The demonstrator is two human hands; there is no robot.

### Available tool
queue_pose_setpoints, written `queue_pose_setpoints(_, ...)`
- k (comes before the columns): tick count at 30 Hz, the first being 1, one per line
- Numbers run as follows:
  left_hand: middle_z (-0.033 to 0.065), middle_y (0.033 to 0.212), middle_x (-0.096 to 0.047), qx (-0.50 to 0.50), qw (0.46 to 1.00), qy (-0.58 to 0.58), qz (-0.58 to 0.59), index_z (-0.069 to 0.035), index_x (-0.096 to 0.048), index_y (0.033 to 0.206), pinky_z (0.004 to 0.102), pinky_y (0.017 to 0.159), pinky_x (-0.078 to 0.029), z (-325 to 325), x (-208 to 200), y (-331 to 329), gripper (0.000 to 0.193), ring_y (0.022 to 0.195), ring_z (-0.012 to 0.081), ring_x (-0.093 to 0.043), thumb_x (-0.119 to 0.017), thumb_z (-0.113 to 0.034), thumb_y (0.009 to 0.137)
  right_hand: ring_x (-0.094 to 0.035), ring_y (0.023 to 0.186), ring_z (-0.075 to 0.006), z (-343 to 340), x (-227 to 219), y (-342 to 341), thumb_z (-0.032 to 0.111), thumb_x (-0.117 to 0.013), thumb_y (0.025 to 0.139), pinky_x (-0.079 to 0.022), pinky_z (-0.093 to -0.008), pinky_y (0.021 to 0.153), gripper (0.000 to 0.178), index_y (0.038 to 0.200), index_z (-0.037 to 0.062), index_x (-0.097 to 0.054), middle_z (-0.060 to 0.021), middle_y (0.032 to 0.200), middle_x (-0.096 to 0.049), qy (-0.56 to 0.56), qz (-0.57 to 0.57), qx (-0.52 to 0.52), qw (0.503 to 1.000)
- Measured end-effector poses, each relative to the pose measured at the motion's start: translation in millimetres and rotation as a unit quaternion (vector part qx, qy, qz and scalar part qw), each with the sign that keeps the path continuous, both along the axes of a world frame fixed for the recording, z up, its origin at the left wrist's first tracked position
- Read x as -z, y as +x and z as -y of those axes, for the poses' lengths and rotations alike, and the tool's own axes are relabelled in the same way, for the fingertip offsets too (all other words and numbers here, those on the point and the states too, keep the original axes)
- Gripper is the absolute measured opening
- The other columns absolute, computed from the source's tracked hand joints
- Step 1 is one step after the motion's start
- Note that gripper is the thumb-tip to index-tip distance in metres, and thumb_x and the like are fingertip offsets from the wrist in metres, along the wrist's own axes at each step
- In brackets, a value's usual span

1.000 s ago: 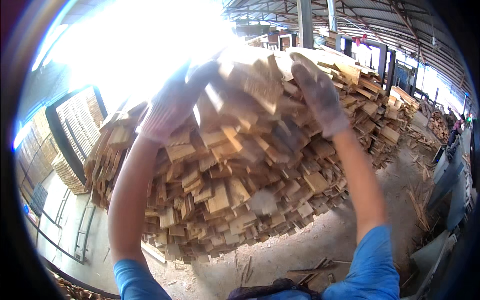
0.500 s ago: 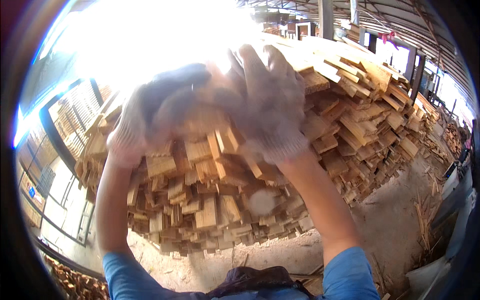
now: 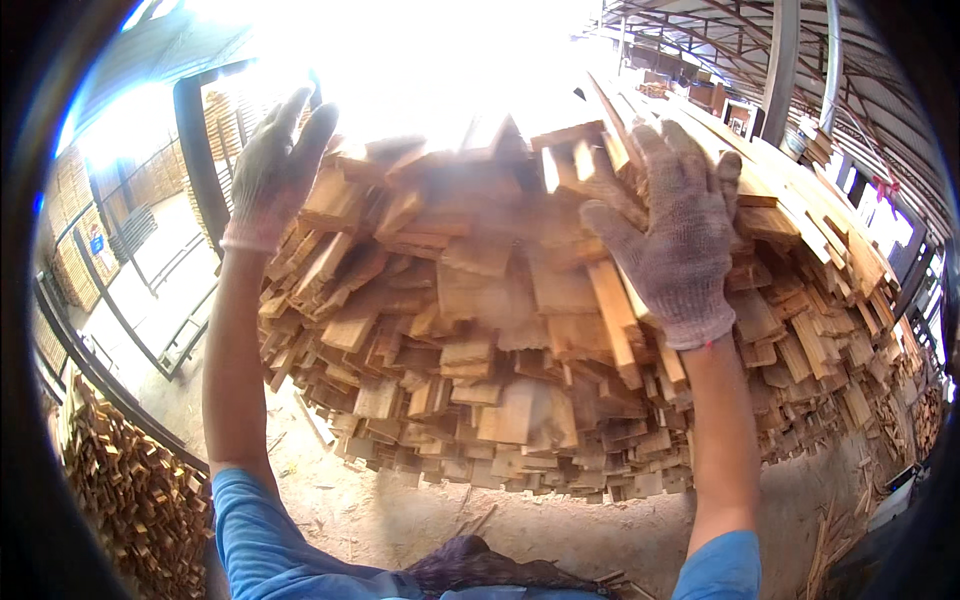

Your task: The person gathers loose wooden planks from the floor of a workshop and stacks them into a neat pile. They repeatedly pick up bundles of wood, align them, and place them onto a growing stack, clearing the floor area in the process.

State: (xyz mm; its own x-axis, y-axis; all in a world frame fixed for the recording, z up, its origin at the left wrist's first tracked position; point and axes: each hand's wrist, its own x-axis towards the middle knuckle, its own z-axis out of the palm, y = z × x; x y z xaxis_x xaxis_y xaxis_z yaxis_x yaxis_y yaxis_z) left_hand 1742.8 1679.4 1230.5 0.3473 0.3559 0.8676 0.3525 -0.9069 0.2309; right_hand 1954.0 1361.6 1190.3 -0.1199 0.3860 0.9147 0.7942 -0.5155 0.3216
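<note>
A big stack of sawn wooden boards (image 3: 480,350) fills the middle, its uneven board ends facing me. My left hand (image 3: 278,175), in a pale knitted glove, is raised at the stack's upper left edge. Its fingers are stretched and nothing shows in them. My right hand (image 3: 675,235), gloved alike, spreads its fingers in front of the board ends at the upper right. Whether it touches them I cannot tell. Between the hands, the top boards fade into strong glare.
A smaller pile of wood pieces (image 3: 130,490) lies at the lower left, beside dark metal rails (image 3: 110,370). Dusty ground (image 3: 400,520) with scraps runs below the stack. A post (image 3: 782,70) and roof trusses stand at the upper right.
My hands, close together and blurred over the stack's top before, have moved apart, the left one leftward and the right one rightward. The view has shifted too.
</note>
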Motion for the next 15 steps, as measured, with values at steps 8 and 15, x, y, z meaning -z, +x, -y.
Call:
queue_pose_setpoints(8, 0.0136, 0.132, -0.062, 0.064, 0.941, 0.218, -0.249, -0.011, -0.05, 0.144, 0.0413, 0.087, -0.059, -34, 19, 41, 0.065, 0.1, 0.0307, -0.071, -0.073, -0.037, 0.088, -0.054, 0.128, -0.0308, -13, 0, -4, 0.053, -0.073, 0.086, -0.035, -0.0526, 0.113, 0.076, 0.143, 0.0112, -0.047, -0.015, 0.134, -0.057, 0.032, 0.041, -0.009, 0.999)
queue_pose_setpoints(15, 0.0135, 0.123, -0.065, 0.191, 0.929, 0.303, -0.092, -0.012, -0.055, 0.137, 0.0457, 0.089, -0.054, 63, 30, 32, 0.062, 0.105, 0.0324, -0.067, -0.07, -0.045, 0.087, -0.057, 0.123, -0.0331, -9, -1, 12, 0.058, -0.067, 0.089, -0.043, -0.0486, 0.106, 0.08, 0.145, 0.0065, -0.044, -0.0178, 0.134, -0.056, 0.016, 0.123, 0.018, 0.992)
